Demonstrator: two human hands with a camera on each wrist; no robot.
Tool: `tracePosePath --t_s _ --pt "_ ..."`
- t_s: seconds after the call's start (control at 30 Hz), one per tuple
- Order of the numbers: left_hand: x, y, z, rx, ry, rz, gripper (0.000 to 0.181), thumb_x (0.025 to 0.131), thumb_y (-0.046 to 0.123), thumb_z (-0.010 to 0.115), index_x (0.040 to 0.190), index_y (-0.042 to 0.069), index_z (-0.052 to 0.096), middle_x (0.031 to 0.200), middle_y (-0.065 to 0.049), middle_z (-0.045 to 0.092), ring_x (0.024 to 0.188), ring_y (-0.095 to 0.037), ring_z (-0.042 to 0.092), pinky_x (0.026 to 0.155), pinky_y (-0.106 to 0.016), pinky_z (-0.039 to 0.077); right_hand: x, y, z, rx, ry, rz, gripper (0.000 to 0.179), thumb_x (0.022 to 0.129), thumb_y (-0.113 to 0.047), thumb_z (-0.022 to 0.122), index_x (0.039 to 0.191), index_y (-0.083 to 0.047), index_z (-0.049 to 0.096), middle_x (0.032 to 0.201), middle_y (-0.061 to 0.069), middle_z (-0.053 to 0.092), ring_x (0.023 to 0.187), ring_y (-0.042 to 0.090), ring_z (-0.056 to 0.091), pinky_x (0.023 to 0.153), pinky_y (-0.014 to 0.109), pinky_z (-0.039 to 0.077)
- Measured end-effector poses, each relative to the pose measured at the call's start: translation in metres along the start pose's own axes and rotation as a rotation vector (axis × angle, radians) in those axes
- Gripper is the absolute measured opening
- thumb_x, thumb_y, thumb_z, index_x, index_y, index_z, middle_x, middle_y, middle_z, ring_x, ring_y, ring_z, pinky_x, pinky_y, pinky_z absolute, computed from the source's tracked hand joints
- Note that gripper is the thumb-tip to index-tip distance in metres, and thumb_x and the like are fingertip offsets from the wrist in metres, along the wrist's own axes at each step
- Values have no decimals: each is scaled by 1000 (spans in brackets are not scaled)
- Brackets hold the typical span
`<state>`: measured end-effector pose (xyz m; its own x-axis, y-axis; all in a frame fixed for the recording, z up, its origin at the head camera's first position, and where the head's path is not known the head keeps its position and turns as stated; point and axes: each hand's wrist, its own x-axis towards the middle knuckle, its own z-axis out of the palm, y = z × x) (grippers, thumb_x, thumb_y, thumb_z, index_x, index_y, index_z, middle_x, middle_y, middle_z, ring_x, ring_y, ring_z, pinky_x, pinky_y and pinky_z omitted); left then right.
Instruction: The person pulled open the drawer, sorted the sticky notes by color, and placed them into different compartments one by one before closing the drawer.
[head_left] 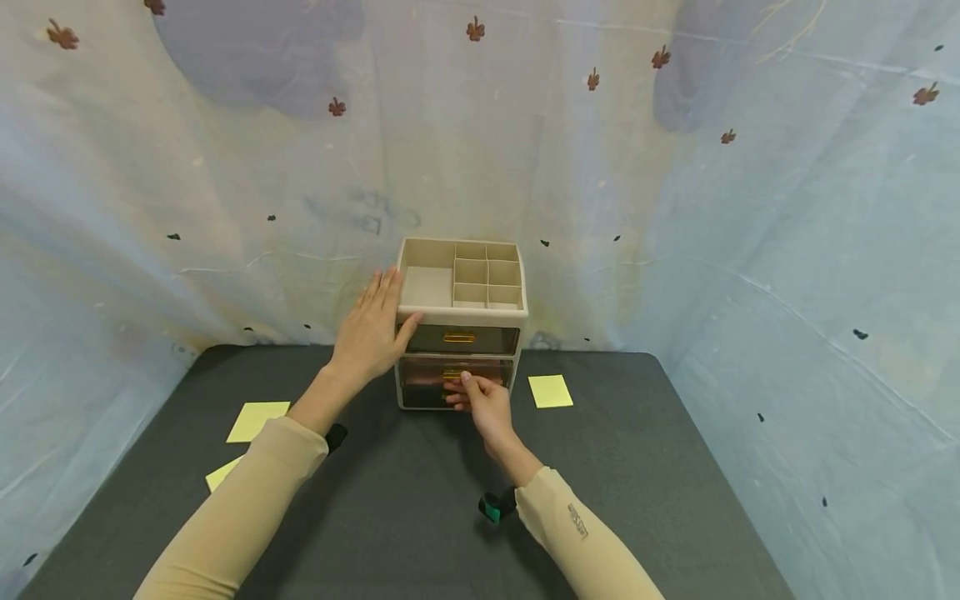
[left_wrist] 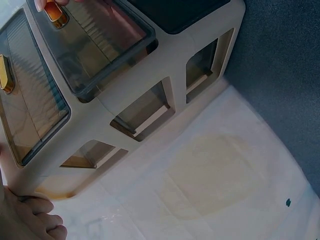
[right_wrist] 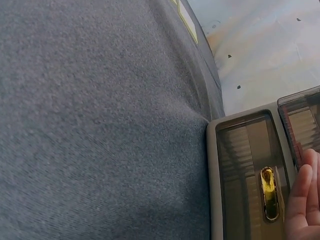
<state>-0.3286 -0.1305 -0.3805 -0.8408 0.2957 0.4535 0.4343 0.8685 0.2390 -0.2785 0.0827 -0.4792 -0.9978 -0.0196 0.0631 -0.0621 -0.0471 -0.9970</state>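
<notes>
A cream desktop drawer organizer (head_left: 468,314) with dark see-through drawers and gold handles stands at the table's back. My left hand (head_left: 367,337) rests on its upper left side, fingers straight along it and thumb over the front edge. At the middle drawer, my right hand (head_left: 489,408) pinches the gold handle (left_wrist: 56,15) with thumb and fingertips. That middle drawer (left_wrist: 100,47) juts out a little from the frame in the left wrist view. Above it the top drawer (head_left: 495,340) sits closed, and so does the bottom drawer (right_wrist: 240,165) in the right wrist view.
The organizer's top tray (head_left: 429,287) has one large compartment and several small ones. Yellow sticky notes lie on the dark table (head_left: 600,500): one note (head_left: 551,391) at right, another note (head_left: 257,421) at left and a third note (head_left: 222,473) partly under the left sleeve. A patterned curtain (head_left: 465,150) hangs behind.
</notes>
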Motion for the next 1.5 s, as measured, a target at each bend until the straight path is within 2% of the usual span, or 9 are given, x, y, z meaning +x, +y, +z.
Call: tracePosePath --t_s 0.17,0.33,0.63,0.77,0.87,0.93,1.0,1.17,1.5 --pt "0 1 1 7 6 3 84 110 52 42 166 0 8 173 -18 10 159 -39 11 127 -56 17 -8 -19 2 0 4 -9 38 112 -19 52 118 13 71 113 26 74 106 52 69 93 62 55" --pt "0 1 2 9 6 6 83 111 52 40 166 0 8 173 -19 10 159 -39 11 127 -57 19 -6 -19 2 5 6 -14 38 112 -20 52 117 14 70 113 26 74 105 50 70 95 65 53" --pt "-1 2 1 -1 -6 0 84 110 54 39 167 2 6 173 -18 10 160 -35 6 127 -56 17 -2 -18 0 19 -9 1 38 111 -19 53 119 13 71 114 25 75 106 49 70 95 63 54" --pt "-1 2 1 0 4 5 84 110 54 40 167 1 7 173 -19 11 160 -38 9 127 -56 17 7 -1 -3 11 -11 3 41 111 -27 54 120 8 72 114 20 76 103 43 73 92 58 57" --pt "0 2 1 2 6 5 83 110 53 41 167 1 8 173 -19 11 159 -39 11 127 -56 17 13 11 -6 -3 -15 8 42 110 -32 55 121 4 72 114 16 77 99 37 75 86 48 62" --pt "0 1 1 2 5 2 83 110 52 41 167 1 7 173 -18 11 159 -39 11 127 -55 17 10 10 -7 -7 -23 11 40 111 -31 55 123 4 72 115 15 77 97 35 76 83 42 63" --pt "0 1 1 8 3 0 83 110 52 41 167 1 7 173 -18 11 159 -38 11 127 -55 18 8 11 -8 1 -37 16 39 111 -29 55 125 4 70 116 16 77 97 33 76 84 43 62" --pt "1 0 1 13 3 -3 83 110 53 40 167 2 7 173 -17 10 159 -38 11 127 -55 18 2 16 -10 19 -84 32 38 110 -27 56 129 3 69 119 18 75 98 33 76 92 54 59" --pt "0 -1 1 4 -5 -4 84 111 54 38 167 2 4 174 -17 8 160 -38 9 128 -54 15 -8 36 -9 6 -129 73 39 109 -25 59 130 7 68 118 21 75 96 35 76 86 44 62"
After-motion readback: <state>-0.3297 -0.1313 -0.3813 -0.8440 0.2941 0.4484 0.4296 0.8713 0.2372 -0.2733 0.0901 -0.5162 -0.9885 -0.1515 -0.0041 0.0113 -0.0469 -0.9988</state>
